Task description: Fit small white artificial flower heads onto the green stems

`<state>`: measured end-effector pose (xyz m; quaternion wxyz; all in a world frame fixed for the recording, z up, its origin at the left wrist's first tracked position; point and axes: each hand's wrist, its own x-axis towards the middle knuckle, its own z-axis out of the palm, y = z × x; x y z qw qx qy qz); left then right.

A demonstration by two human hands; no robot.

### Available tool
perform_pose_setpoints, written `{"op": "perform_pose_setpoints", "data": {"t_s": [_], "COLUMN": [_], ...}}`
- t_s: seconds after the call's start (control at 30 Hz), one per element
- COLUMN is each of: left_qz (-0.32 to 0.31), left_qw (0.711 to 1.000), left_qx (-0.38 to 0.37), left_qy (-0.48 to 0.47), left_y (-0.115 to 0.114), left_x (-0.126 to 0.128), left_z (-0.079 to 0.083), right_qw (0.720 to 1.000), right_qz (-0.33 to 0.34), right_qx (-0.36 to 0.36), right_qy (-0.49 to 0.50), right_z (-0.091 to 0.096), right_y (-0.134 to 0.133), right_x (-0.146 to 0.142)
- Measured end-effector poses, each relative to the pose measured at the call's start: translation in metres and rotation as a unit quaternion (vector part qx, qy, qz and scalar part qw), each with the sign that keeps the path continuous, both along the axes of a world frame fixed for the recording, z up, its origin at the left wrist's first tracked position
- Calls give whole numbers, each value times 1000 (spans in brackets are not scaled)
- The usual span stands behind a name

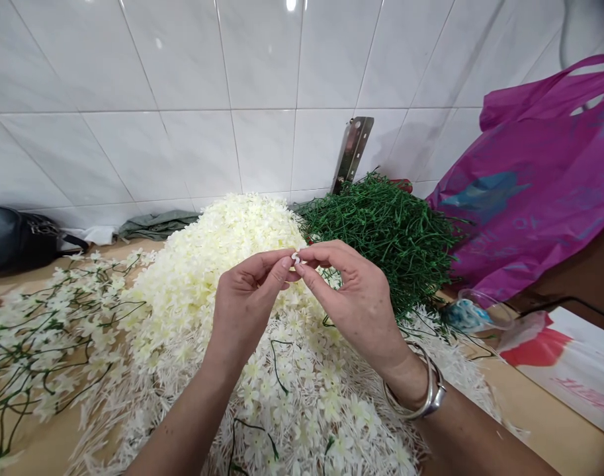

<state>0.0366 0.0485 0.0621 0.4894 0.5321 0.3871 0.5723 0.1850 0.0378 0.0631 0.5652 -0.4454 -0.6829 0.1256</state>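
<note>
In front of me, my left hand (252, 297) and my right hand (354, 291) meet fingertip to fingertip. Both are closed in a pinch on a small white flower piece (296, 258), mostly covered by the fingers. Behind and below them spreads a big heap of cream-white artificial blossoms (232, 231). Green plastic stems (381, 231) are piled to the right of that heap, beyond my right hand. Under my forearms lie loose white blossoms with thin white strands (306, 410), and a few green stems poke out among them.
Assembled flower sprays (48, 330) lie at the left. A black bag (14, 238) and a dark cloth (155, 225) sit near the tiled wall. At the right are a purple plastic bag (540, 178), a clear plastic cup (485, 309) and a red-and-white box (564, 370). A metal bracket (352, 152) leans upright behind the stems.
</note>
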Motion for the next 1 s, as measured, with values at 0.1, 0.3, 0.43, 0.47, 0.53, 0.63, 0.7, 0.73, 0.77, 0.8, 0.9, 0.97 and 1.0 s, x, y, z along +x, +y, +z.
{"op": "perform_pose_setpoints", "data": {"t_s": [0.1,0.3,0.43,0.47,0.53,0.63,0.7,0.73,0.77,0.8,0.9,0.97,1.0], "left_qz": [-2,29,67,71,74,75,75,75,77,79,85,87,87], "left_qw": [1000,999,995,994,994,994,993,993,993,993,992,992,992], "left_qx": [-8,0,16,21,26,28,26,26,26,25,24,26,27], "left_qy": [-8,33,78,82,81,80,82,85,87,89,90,91,92], "left_y": [1,-1,-2,-2,-2,-1,-1,-1,-1,-1,-1,-1,-1], "left_x": [0,0,0,0,0,0,1,1,1,1,1,1,0], "left_z": [1,2,2,2,2,2,2,2,1,1,0,-1,-1], "right_qw": [1000,1000,1000,999,999,999,999,999,999,999,999,999,999], "right_qz": [2,17,29,31,35,38,38,38,37,38,43,44,44], "right_qx": [-4,-12,-10,-8,2,13,14,15,17,20,22,19,16], "right_qy": [0,-10,-6,-6,-5,-3,-3,-3,-4,-5,-7,-7,-7], "right_z": [0,0,0,-1,-2,-5,-6,-6,-6,-5,-4,-3,-3], "right_y": [0,3,4,4,5,6,7,7,7,7,6,5,5], "right_x": [2,4,4,5,5,5,5,5,5,5,4,4,5]}}
